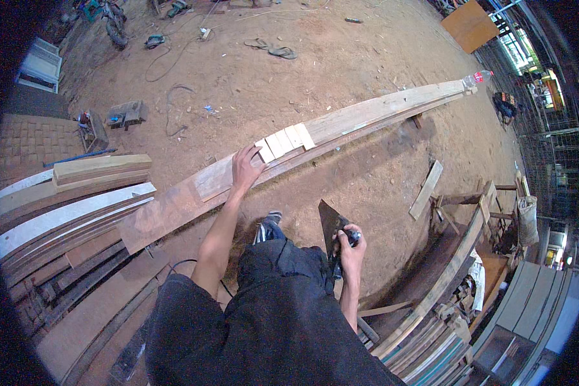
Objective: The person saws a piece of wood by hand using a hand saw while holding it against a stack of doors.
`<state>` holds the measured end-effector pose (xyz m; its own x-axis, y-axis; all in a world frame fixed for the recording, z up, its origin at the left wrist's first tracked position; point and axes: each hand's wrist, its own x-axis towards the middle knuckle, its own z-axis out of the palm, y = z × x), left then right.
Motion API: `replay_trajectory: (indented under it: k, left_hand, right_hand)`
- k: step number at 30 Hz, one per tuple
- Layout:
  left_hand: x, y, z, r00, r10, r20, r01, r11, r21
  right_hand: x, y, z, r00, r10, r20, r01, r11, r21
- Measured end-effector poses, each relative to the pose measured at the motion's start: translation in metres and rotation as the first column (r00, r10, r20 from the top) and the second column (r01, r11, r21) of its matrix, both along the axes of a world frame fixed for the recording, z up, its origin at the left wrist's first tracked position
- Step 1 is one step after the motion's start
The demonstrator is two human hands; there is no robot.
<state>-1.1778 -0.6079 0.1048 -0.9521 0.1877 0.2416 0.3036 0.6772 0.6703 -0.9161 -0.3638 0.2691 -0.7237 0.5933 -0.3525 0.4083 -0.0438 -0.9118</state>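
The left arm [216, 244] is stretched forward, with the left hand [246, 166] palm downward. The right hand [353, 249] is curled into a grip.

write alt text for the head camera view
A person's right hand grips a dark-bladed tool, apparently a handsaw, while the left hand is at one end of a row of pale wood pieces on a long plank outdoors.

Clutter around our dirt floor [367, 67]
We see sandals [282, 52] ahead, a timber stack [77, 206] at left, a brown board [469, 26] at upper right and a wheel [116, 31] at upper left.
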Motion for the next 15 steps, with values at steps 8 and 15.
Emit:
replay_trajectory:
  k: [8,15]
  left_hand:
    - [0.001,-0.001,-0.001,1.0,-0.006,0.008,0.006,1.0,0.007]
    - [0.002,-0.003,-0.009,0.999,-0.017,0.029,0.016,0.999,0.035]
  right_hand:
    - [0.0,-0.003,0.008,0.998,-0.023,0.056,0.03,0.992,-0.119]
    - [0.004,-0.002,0.0,0.999,-0.03,0.038,0.034,0.991,-0.126]
